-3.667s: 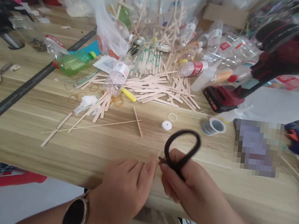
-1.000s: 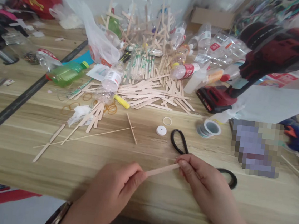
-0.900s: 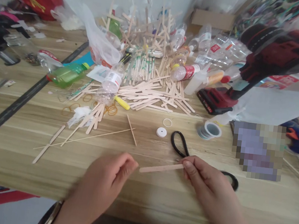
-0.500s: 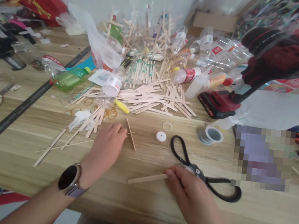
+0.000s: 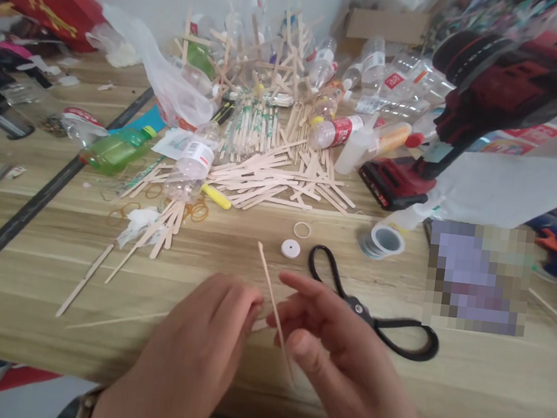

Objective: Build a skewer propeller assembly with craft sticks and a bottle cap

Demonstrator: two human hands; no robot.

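Note:
My left hand is closed at the front middle of the table, fingertips pinched around the crossed sticks. From its fingertips a thin wooden stick stands out at a slant, crossing a second stick that is mostly hidden between the hands. Close to the right of it, my right hand has its fingers apart and curved around the slanting stick; whether they touch it is hard to tell. Black-handled scissors lie beside my right hand. A white disc and a pale ring lie beyond both hands.
Many flat wooden sticks are heaped behind, with plastic bottles and bags around. A red power drill stands at the right, near a tape roll. A dark strip crosses the left side.
My left hand has moved toward the front and right, bringing the crossed sticks along. My right hand has moved left and opened its fingers. The whole view has shifted slightly.

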